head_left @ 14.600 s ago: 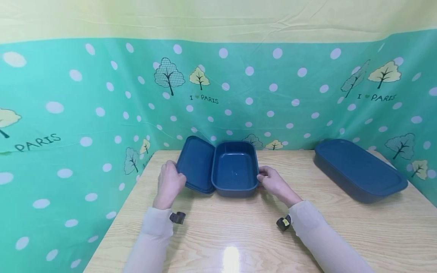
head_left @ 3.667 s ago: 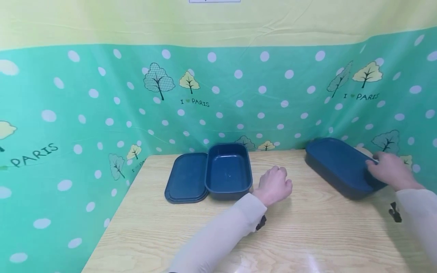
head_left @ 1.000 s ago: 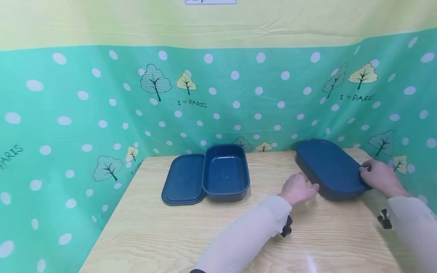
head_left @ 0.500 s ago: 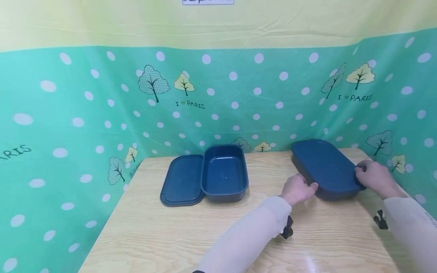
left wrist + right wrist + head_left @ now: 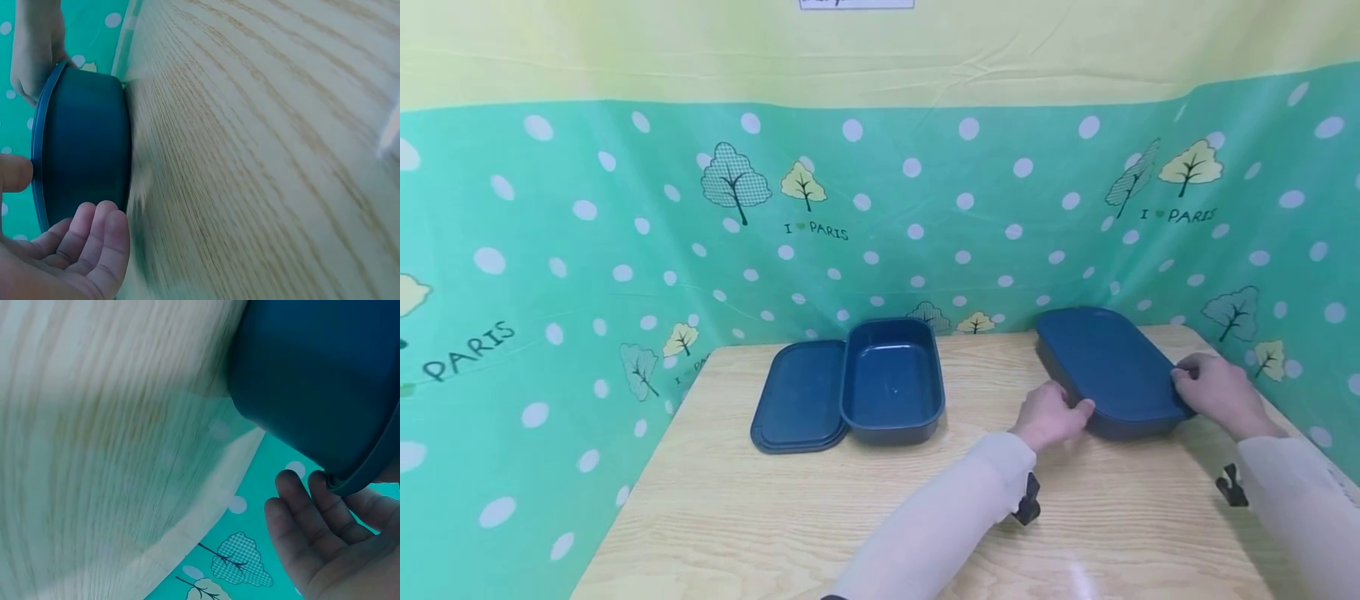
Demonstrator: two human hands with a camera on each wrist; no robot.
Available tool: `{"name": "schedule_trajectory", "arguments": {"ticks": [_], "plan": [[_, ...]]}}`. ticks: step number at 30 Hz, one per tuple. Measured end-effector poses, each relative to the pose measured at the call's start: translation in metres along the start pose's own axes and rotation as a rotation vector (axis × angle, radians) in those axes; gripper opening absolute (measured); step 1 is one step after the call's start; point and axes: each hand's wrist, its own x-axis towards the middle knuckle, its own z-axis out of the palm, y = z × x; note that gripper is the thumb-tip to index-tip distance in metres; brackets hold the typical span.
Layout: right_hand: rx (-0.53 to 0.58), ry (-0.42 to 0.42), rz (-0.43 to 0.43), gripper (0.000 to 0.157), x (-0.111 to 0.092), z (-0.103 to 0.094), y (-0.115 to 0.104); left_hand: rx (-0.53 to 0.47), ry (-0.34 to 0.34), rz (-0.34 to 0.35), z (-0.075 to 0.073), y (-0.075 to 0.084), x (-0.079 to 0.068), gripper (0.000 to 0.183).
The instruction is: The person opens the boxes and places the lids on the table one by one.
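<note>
A long navy plastic food container point(image 5: 1138, 427) stands at the right of the table with its flat lid point(image 5: 1108, 358) on. My left hand point(image 5: 1051, 417) holds its near left side. In the left wrist view the thumb meets the lid's edge and the fingers point(image 5: 103, 231) lie against the wall. My right hand point(image 5: 1221, 392) grips the right rim, and in the right wrist view its fingers point(image 5: 306, 512) curl under the rim. A smaller open container point(image 5: 892, 383) stands left of it, with nothing visible inside. Its lid point(image 5: 801, 396) lies flat alongside, touching or nearly touching it.
The wooden table point(image 5: 775, 525) is bounded at the back and sides by a green dotted curtain point(image 5: 865, 167). Dark camera mounts point(image 5: 1026, 500) sit on both wrists. A white paper strip point(image 5: 856, 3) shows at the top edge.
Much earlier, the left hand held the small lid tilted; it now lies flat. Both hands have since moved to the long container, which has shifted slightly left and turned a little over the last seconds.
</note>
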Motion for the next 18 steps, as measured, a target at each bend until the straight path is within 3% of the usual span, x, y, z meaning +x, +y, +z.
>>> {"name": "schedule_trajectory", "arguments": {"ticks": [18], "plan": [[0.004,0.041,-0.049,0.043,0.001,0.0087,-0.0049,-0.074,-0.013,-0.056,-0.0053,0.0021,0.0021,0.028]]}}
